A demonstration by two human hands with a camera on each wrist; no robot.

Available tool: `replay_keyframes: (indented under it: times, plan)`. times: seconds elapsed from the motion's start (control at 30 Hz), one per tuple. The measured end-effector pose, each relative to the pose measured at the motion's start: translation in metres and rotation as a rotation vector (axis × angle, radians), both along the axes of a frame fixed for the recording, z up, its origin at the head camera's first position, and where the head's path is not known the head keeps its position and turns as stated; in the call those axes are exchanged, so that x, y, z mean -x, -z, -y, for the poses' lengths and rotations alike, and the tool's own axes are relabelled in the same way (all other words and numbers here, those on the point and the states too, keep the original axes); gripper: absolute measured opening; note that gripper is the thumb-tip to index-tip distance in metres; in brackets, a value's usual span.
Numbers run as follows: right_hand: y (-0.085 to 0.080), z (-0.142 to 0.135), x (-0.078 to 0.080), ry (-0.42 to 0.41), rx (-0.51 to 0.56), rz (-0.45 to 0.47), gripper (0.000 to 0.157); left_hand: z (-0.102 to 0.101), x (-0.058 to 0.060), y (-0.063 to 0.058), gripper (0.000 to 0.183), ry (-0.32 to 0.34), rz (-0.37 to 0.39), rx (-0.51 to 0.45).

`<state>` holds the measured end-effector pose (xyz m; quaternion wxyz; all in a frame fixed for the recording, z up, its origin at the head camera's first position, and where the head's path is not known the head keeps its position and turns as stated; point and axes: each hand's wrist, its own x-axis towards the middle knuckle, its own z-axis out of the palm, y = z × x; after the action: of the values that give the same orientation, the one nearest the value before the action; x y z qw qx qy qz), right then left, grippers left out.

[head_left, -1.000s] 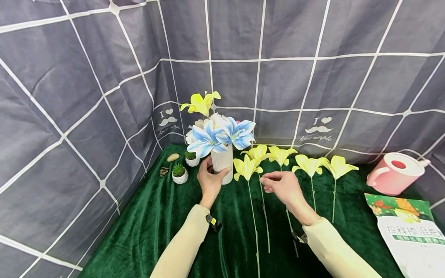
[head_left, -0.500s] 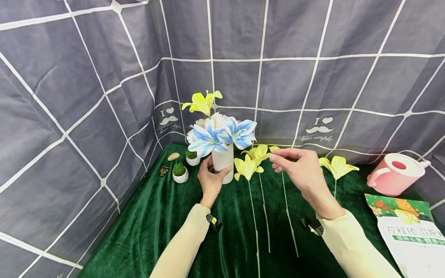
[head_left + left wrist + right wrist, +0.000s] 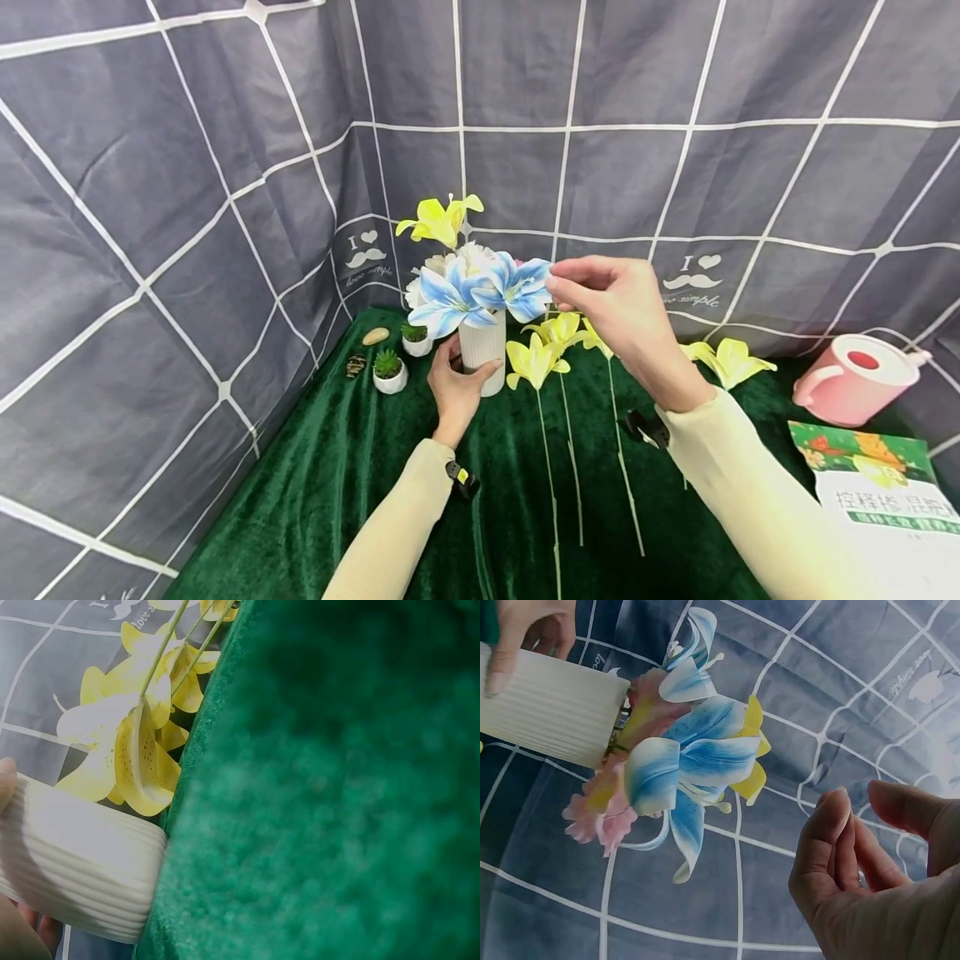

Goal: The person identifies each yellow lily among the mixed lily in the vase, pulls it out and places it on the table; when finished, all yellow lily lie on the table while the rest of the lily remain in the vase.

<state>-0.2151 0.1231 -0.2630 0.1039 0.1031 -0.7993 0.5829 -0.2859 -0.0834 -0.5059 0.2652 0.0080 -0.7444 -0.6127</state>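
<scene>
My left hand (image 3: 457, 392) grips a white ribbed vase (image 3: 483, 340) low on its side, thumb in front. The vase stands upright and bears blue lilies (image 3: 446, 302), a taller yellow lily (image 3: 438, 222) and white blooms (image 3: 472, 258). Pink flowers (image 3: 604, 817) also show in the right wrist view. My right hand (image 3: 622, 312) hovers beside the right blue lily; in the head view its fingertips overlap a petal. The right wrist view shows thumb and forefinger apart with nothing between them. Loose yellow lilies (image 3: 534, 362) on long stems lie right of the vase.
Two small potted succulents (image 3: 388, 371) stand left of the vase, near a tan stone (image 3: 376, 336) and a dark patterned piece (image 3: 355, 365). At right are a pink watering can (image 3: 851, 387) and a white-green packet (image 3: 885, 517). Green velvet (image 3: 300, 500) covers the table; grey curtain surrounds it.
My right hand has risen from among the loose yellow lilies, first moving right, then left to the blue lily at the vase. My left hand has stayed on the vase.
</scene>
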Motion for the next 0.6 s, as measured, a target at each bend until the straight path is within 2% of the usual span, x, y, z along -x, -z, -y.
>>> replay_keyframes:
  times: [0.3, 0.6]
  plan:
    - [-0.023, 0.039, 0.045, -0.038, -0.145, -0.005, 0.023, 0.001, 0.0, -0.001, 0.068, -0.015, 0.007, 0.013]
    - [-0.037, 0.068, 0.094, -0.007, -0.315, 0.06, 0.03, -0.001, 0.002, 0.002, 0.069, -0.018, 0.022, 0.024]
